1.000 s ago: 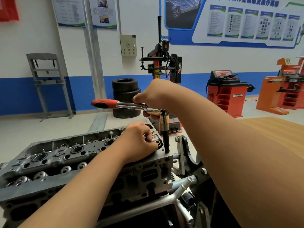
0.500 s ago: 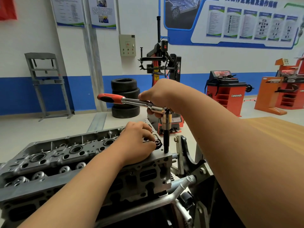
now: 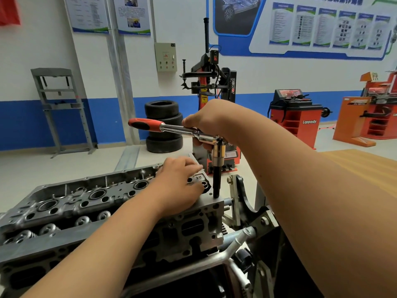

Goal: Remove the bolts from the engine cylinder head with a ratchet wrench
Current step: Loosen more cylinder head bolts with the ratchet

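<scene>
Under both forearms: one grey cylinder head, bolted to one metal stand. On its far end: one left hand, fingers loosely bent, resting on the casting and gripping nothing. Just right of that hand: one black socket extension, upright, tip down at the head's corner; impossible to tell whether on a bolt. Above it: one right hand, curled round the chrome shaft of one ratchet wrench, red grip pointing left. Beyond the hands: one stack of tyres, one tyre changer, one red balancer.
</scene>
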